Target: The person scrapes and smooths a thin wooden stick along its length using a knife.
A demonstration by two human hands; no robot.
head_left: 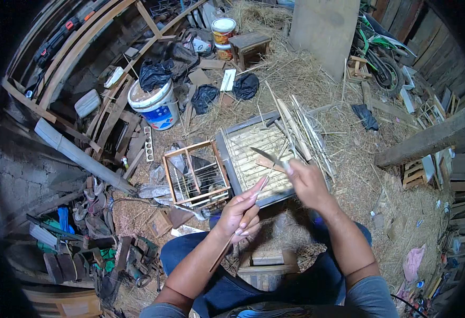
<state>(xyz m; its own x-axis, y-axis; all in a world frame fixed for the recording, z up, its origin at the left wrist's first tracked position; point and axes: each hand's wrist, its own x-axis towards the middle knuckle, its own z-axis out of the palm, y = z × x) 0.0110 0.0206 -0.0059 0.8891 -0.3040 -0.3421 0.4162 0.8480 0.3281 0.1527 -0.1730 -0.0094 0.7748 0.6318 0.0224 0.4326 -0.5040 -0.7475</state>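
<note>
My left hand point(239, 216) is closed around a thin wooden stick point(223, 253), which runs back along my forearm and pokes out past my fingertips. To its right, my right hand point(306, 183) grips a knife point(264, 157) with its blade pointing up and to the left. The blade is apart from my left hand. Both hands are over the near part of a framed slatted panel point(234, 162). Several long strips point(294, 127) lie across the panel's right side. A small wooden cage frame point(169, 180) with thin bars stands left of the panel.
A white bucket point(161, 113) with a black bag on top stands at the upper left. Farther back are a paint bucket point(223, 38) and a small stool point(250, 40). A wooden post point(428, 135) slants in from the right. Tools and scraps point(131, 270) lie at the lower left.
</note>
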